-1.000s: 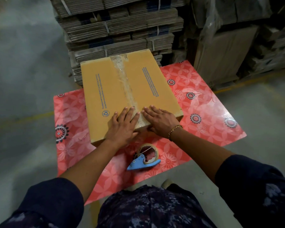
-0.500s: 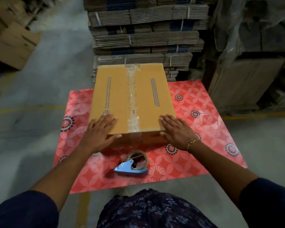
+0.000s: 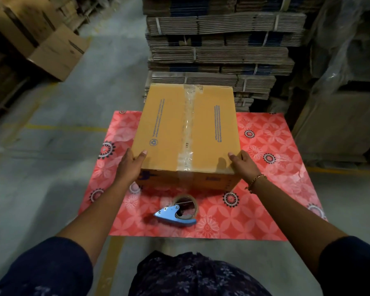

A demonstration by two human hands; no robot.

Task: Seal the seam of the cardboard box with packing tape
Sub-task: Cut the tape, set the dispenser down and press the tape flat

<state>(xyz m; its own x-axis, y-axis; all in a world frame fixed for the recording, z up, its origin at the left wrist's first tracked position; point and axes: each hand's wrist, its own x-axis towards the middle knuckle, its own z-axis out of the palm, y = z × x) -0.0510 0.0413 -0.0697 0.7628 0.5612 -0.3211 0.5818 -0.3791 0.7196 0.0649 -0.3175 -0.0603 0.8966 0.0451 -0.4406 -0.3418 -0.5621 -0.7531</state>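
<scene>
Head view: hands on box (image 3: 188, 133) corners (thumbs atop).

i see the cardboard box (image 3: 188, 133) sitting on a red flowered mat (image 3: 271, 189) on the floor. clear packing tape (image 3: 187, 124) runs along the box's top seam and down its near face. my left hand (image 3: 129, 167) grips the box's near left corner, thumb on top; my right hand (image 3: 242, 164) grips its near right corner. a blue tape dispenser (image 3: 176, 212) lies on the mat just in front of the box. bundled flat cardboard (image 3: 218, 50) is stacked behind the box.
</scene>
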